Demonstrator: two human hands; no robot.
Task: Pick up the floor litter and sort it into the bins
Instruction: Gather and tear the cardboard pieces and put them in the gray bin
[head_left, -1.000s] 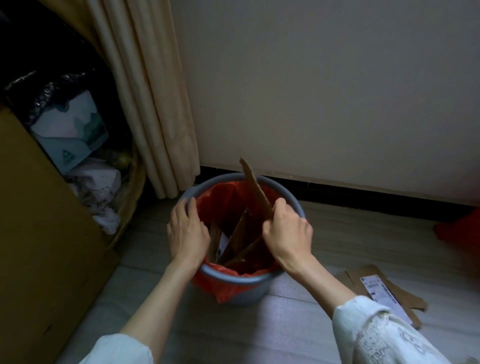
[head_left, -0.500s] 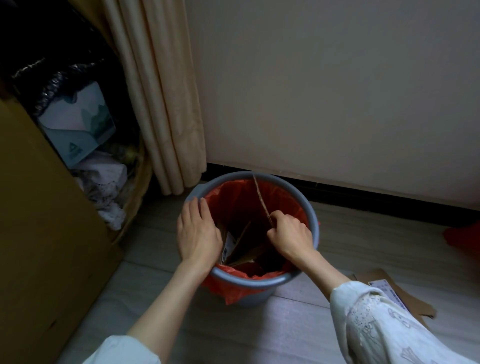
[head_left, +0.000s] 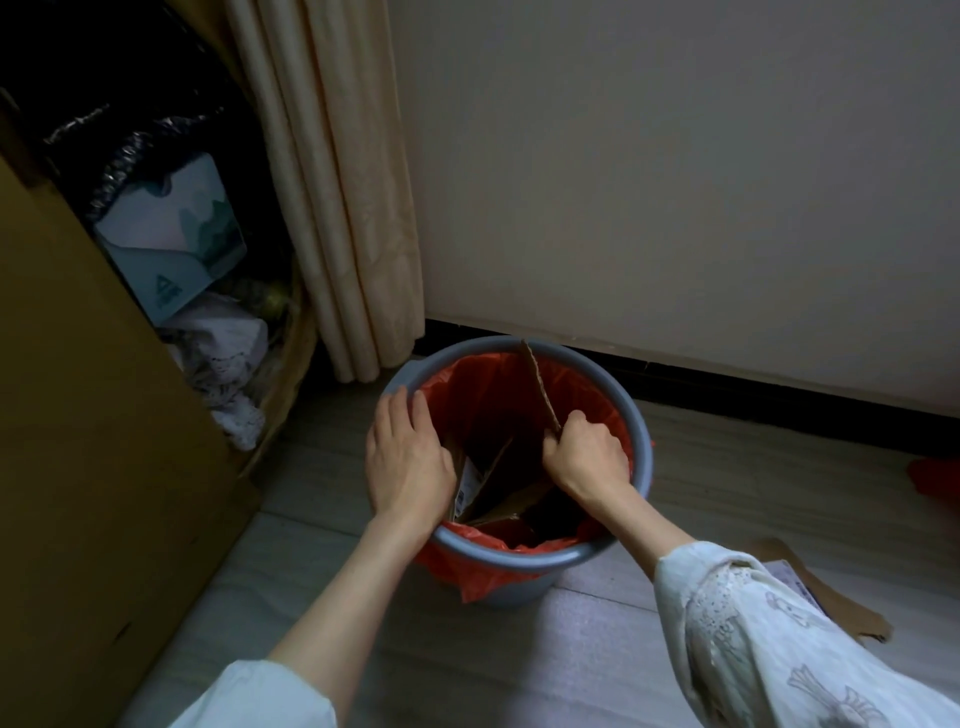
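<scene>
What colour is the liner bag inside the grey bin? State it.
Red-orange. The liner bag shows best in the head view, folded over the rim of the grey bin.

We see a grey bin (head_left: 524, 558) with a red liner (head_left: 483, 395) holding brown cardboard pieces (head_left: 540, 389), one upright; another cardboard piece (head_left: 841, 608) lies flat on the floor, right.

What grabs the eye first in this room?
The grey bin with its bright red liner, on the floor by the wall. Both hands reach in: the right hand grips a tall cardboard strip, the left hand rests at the rim.
</scene>
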